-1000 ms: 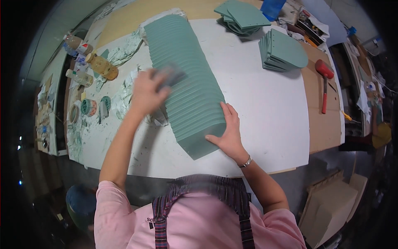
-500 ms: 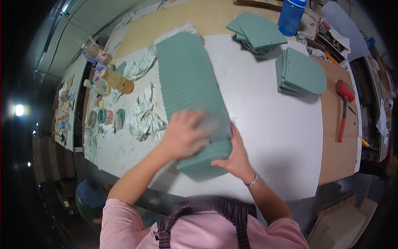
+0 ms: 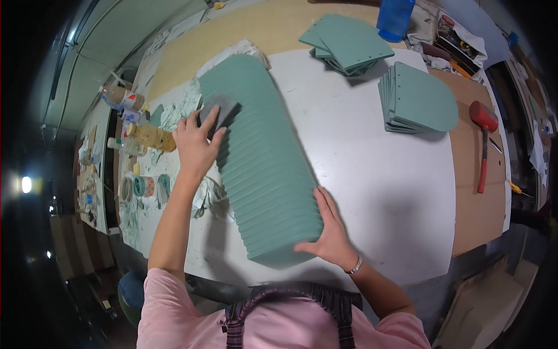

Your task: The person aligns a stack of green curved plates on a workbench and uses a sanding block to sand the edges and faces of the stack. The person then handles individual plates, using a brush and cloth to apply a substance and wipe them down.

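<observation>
The left hand gripped a dark grey block between thumb and fingers, at the left edge of a long row of green boards. The right hand was spread around the row's near corner, thumb on the end face, fingers along the side, bracing rather than clasping. The step looked like rubbing down the board edges; another stroke would call for even pressure and a steady right hand. The row's long axis ran from the right hand away and leftward, past the left hand, curved edges facing up.
</observation>
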The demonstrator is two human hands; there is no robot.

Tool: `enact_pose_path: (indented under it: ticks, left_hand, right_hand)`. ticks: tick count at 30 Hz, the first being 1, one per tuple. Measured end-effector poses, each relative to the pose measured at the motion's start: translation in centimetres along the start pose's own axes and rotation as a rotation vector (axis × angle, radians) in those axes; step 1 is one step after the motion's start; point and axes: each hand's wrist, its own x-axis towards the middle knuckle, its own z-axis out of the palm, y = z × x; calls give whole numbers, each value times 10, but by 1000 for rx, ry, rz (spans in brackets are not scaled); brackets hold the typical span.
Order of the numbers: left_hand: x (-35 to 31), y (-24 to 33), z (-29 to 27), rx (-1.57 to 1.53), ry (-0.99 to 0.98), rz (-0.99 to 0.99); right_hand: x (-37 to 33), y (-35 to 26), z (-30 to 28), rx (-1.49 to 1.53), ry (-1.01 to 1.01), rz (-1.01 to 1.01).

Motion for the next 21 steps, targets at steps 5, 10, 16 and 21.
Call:
enact_pose_path:
  ticks: [5,10,16,21]
  left_hand:
    - [-3,61,3,-358,-159,437]
    - [51,16,24,-97,-69,181]
    - [86,23,19,-5,-152,275]
    - [92,13,19,-178,-322,471]
  right_hand:
    - [-3,6,-4,-59,-10,9]
    - [-2,0,-2,-27,-22,18]
    - [-5,3,-1,-24,-24,16]
    - [-1,5,-2,0,-28,12]
